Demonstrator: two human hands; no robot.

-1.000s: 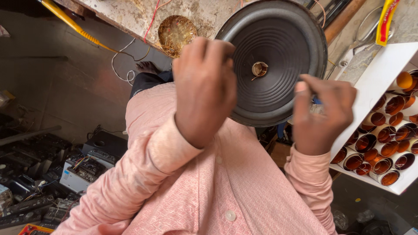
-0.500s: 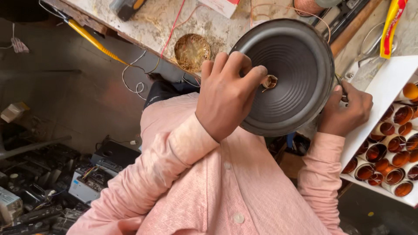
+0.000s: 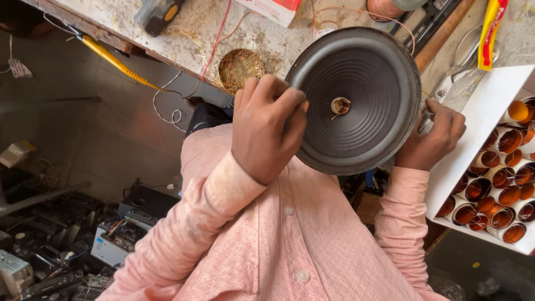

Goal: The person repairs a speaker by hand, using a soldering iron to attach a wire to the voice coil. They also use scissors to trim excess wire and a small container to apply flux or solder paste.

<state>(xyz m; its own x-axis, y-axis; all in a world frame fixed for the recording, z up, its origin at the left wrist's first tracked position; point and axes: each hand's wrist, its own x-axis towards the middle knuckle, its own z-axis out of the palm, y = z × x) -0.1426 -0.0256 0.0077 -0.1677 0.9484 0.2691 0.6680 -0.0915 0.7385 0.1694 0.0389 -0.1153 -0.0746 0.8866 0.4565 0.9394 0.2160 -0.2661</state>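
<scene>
Now my left hand (image 3: pixel 266 129) holds the rim of the big black speaker cone (image 3: pixel 356 100), fingers curled tight on it. My right hand (image 3: pixel 433 136) curls on the other edge, near a white box (image 3: pixel 473 128) of copper coils (image 3: pixel 501 178).

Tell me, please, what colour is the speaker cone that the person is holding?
The speaker cone is dark grey to black, as the head view shows.

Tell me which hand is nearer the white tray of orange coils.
Right. The right hand sits at the speaker cone's right edge, just beside the white tray. The left hand grips the cone's opposite edge, farther away.
</scene>
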